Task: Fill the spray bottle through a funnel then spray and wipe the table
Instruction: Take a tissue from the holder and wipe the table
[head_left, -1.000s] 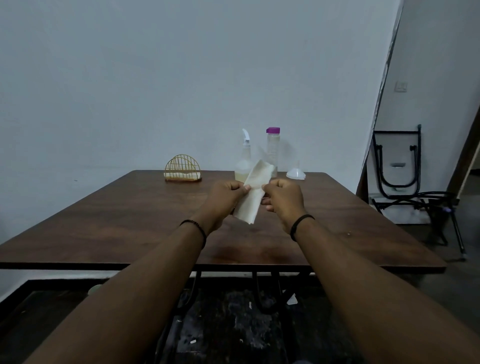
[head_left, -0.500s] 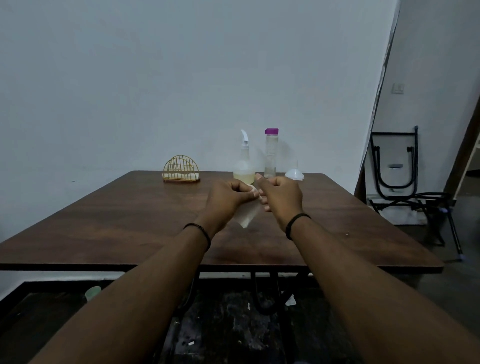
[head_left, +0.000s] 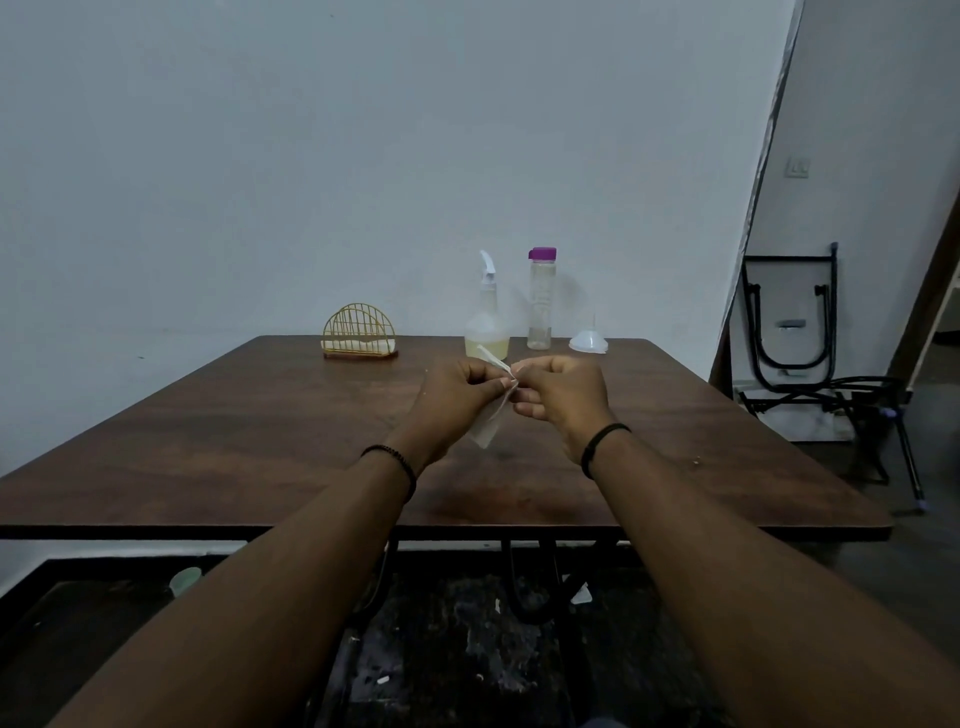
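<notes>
Hands out front above the brown tabletop (head_left: 260, 441), meeting near its middle. Left hand (head_left: 457, 395) and right hand (head_left: 563, 392) both pinch one folded white tissue (head_left: 488, 428). Fingers (head_left: 524, 410) on each hand are curled in, thumb and forefinger tips clamped on the tissue's top edge where the two hands almost touch. A short corner of tissue sticks up above the pinch point; the rest hangs down between the two hands, clear of the tabletop. Can't tell how many layers it's folded into.

Spray bottle (head_left: 487, 317) stands upright at the far edge, just behind the hands, white trigger head on, pale yellowish liquid in the bottom part. Clear bottle with purple cap (head_left: 540, 299) upright just to its right, apart from it. White funnel (head_left: 588, 340) sits wide mouth down, spout up, right of that bottle. Gold wire napkin holder (head_left: 358, 332) to the left of the spray bottle, well apart, white napkins lying in its base. All four untouched by either hand.

Black band on each wrist. Folded black metal frame (head_left: 789, 322) leans against the wall at right.
</notes>
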